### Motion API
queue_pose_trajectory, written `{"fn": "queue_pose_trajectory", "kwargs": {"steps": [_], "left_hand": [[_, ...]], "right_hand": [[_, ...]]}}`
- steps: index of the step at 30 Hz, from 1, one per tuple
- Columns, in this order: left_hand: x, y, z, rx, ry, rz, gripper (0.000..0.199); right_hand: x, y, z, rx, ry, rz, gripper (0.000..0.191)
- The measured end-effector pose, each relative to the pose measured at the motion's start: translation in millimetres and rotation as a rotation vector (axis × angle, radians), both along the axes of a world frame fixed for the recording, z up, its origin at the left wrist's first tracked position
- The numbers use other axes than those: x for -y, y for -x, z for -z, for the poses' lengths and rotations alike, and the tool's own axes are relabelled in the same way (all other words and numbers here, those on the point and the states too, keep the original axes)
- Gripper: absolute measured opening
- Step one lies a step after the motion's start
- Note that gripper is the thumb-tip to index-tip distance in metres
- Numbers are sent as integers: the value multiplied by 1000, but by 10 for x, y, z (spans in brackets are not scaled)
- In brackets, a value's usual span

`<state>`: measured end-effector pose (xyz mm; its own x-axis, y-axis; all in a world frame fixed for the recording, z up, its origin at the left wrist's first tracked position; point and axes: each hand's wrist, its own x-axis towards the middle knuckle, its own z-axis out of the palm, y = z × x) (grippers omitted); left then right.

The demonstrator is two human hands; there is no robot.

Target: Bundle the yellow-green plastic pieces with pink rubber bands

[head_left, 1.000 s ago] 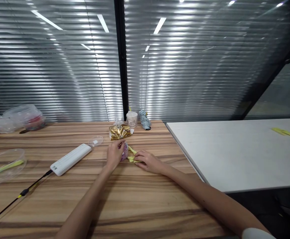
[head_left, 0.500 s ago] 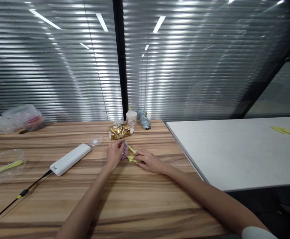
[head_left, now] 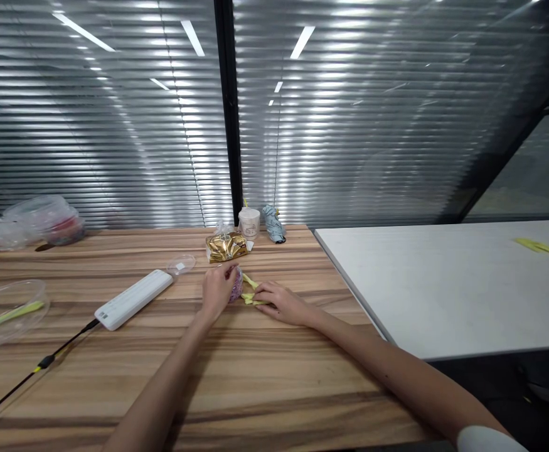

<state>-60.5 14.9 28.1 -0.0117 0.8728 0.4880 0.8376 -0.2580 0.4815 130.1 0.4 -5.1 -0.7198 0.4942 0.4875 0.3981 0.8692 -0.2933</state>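
Observation:
My left hand [head_left: 216,290] is closed around the left side of a small clear tub of pink-purple bits [head_left: 236,286], which rests tipped on its side on the wooden table; what the bits are is too small to tell. To its right, my right hand [head_left: 281,303] lies low over the table with its fingertips bent onto a yellow strip [head_left: 248,299]. This strip makes a loop between the tub and my right fingers. Its material is unclear. A round clear lid [head_left: 181,265] with a white label lies left of my left hand.
Behind my hands stand a gold foil packet [head_left: 227,247], a white paper cup [head_left: 249,223] and a crumpled blue-grey wrapper [head_left: 273,224]. A white power bank [head_left: 133,299] with a black cable, a large clear lid [head_left: 8,314] and plastic tubs [head_left: 48,216] are leftward. A white table [head_left: 443,282] adjoins.

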Motion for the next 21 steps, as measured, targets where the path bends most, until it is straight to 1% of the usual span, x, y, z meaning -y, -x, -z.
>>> {"fn": "queue_pose_trajectory", "kwargs": {"steps": [8, 21], "left_hand": [[21, -11, -15, -26, -17, 6, 25], [24, -10, -13, -55, 10, 12, 26]], "right_hand": [[6, 2, -4, -7, 7, 0, 19], [9, -2, -13, -11, 33, -2, 20]]}}
